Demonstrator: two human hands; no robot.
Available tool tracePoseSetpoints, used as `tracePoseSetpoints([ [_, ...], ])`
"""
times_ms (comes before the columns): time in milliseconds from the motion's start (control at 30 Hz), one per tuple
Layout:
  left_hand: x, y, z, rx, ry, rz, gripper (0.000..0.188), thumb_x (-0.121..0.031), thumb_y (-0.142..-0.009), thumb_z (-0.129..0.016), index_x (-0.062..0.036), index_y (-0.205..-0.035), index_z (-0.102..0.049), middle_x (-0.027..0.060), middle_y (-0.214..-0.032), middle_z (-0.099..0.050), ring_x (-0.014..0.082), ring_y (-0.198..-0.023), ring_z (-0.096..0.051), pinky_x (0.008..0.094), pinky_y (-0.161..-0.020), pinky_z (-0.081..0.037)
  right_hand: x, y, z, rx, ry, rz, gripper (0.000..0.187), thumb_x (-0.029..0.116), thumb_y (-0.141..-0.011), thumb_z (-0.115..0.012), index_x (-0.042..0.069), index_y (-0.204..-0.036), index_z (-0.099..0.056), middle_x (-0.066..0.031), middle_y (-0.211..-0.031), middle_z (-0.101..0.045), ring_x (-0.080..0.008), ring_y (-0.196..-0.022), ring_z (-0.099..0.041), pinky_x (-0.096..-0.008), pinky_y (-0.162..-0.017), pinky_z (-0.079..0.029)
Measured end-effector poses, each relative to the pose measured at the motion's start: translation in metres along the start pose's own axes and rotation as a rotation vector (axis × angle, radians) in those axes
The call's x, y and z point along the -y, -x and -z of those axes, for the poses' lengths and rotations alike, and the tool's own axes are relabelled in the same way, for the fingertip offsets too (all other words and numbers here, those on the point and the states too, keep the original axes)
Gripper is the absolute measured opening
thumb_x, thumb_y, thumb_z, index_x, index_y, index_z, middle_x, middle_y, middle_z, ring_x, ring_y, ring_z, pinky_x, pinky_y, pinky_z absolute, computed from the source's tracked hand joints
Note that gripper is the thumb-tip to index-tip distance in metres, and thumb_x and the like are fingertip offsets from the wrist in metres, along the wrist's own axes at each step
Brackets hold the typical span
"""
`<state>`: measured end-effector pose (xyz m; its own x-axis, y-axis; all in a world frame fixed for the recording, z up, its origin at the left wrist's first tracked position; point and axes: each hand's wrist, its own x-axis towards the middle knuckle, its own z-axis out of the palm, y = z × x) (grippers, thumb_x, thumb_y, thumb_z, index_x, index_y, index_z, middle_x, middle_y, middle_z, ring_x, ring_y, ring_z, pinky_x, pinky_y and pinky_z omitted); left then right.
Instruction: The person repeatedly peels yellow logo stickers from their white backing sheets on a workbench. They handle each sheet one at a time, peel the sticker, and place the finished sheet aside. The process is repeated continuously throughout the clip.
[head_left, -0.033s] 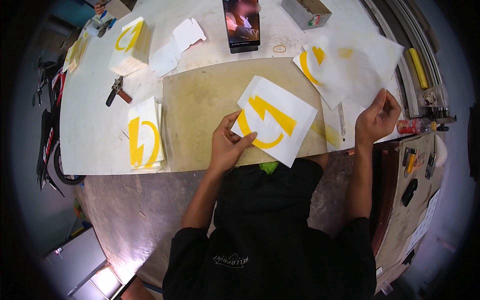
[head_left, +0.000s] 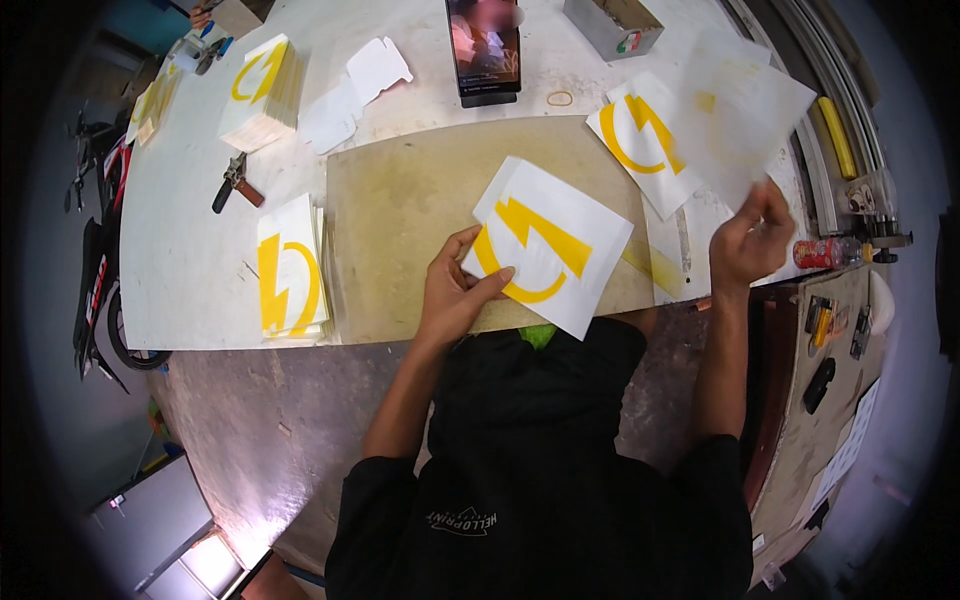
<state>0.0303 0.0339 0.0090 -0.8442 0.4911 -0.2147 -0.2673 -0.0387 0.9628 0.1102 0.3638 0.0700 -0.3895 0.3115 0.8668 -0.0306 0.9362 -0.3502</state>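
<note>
My left hand (head_left: 462,285) pinches a white sheet (head_left: 560,235) with a yellow lightning bolt and arc on it, thumb on its front. The sheet is tilted above the tan mat (head_left: 390,190), near the table's front edge. My right hand (head_left: 752,235) is closed on the lower corner of a translucent sheet (head_left: 735,125), which is smeared by motion. Beneath and beside that translucent sheet, another white printed sheet (head_left: 655,170) lies at the right, partly covered. To the left of the mat rests a pile of similar printed sheets (head_left: 290,275).
A tall stack of printed sheets (head_left: 262,95) stands at the back left, near a clamp-like tool with a brown handle (head_left: 238,185). A phone (head_left: 484,55) on a stand and a grey metal box (head_left: 615,28) are at the back. A bottle (head_left: 825,252) lies at the right.
The translucent sheet has shifted right, uncovering more of the printed sheet under it. My right hand has moved slightly; my left hand keeps its hold almost unmoved.
</note>
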Motion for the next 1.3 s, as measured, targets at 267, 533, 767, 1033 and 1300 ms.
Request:
tracePoseSetpoints([
  [267,-0.014,-0.026,0.012,0.229,-0.215,0.373,0.048,-0.038,-0.111,-0.053,0.0057,-0.127,-0.064,0.008,-0.108,-0.073,0.013,-0.097,-0.069,0.0277,-0.083,-0.057,-0.038,0.049,-0.003,0.677,-0.014,0.04,0.028,0.003,-0.094,-0.07,-0.001,-0.122,-0.067,-0.0164,-0.119,-0.074,-0.033,-0.107,-0.071,-0.0464,-0.106,-0.049],
  [533,-0.006,-0.002,0.016,0.102,0.048,-0.105,0.032,-0.02,-0.112,-0.054,0.0056,-0.127,-0.066,0.0055,-0.114,-0.073,0.0091,-0.098,-0.065,0.0265,-0.091,-0.051,0.063,0.081,-0.008,0.561,-0.736,-1.123,0.02,0.011,-0.1,-0.073,-0.002,-0.115,-0.07,-0.003,-0.099,-0.073,-0.0031,-0.078,-0.061,-0.0206,-0.064,-0.047],
  [767,-0.002,0.001,0.045,0.034,0.171,-0.058,0.03,-0.019,-0.112,-0.053,0.0055,-0.118,-0.07,0.0033,-0.104,-0.073,0.0056,-0.089,-0.063,0.025,-0.08,-0.052,0.072,0.094,-0.021,0.568,-0.801,-1.031,0.012,0.009,-0.099,-0.075,0.0,-0.093,-0.07,0.005,-0.079,-0.066,0.0011,-0.068,-0.051,-0.0172,-0.061,-0.04],
  [1033,0.005,0.003,0.045,-0.089,-0.069,-0.006,0.018,-0.008,-0.106,-0.061,0.006,-0.115,-0.069,0.0004,-0.09,-0.071,0.0029,-0.08,-0.059,0.0219,-0.07,-0.049,0.064,0.071,-0.007,0.704,-0.872,-1.075,0.016,0.014,-0.101,-0.074,0.0,-0.097,-0.069,0.0014,-0.082,-0.068,-0.002,-0.073,-0.057,-0.019,-0.068,-0.044],
  [1300,0.014,0.017,0.04,-0.363,-0.263,-0.221,0.021,-0.003,-0.099,-0.07,0.0027,-0.117,-0.062,0.0077,-0.096,-0.073,0.0128,-0.087,-0.07,0.0237,-0.079,-0.055,0.068,0.083,-0.023,0.789,-1.205,-1.462,0.03,0.015,-0.101,-0.072,-0.004,-0.125,-0.067,-0.0118,-0.118,-0.075,-0.0156,-0.098,-0.072,-0.0306,-0.09,-0.057],
])
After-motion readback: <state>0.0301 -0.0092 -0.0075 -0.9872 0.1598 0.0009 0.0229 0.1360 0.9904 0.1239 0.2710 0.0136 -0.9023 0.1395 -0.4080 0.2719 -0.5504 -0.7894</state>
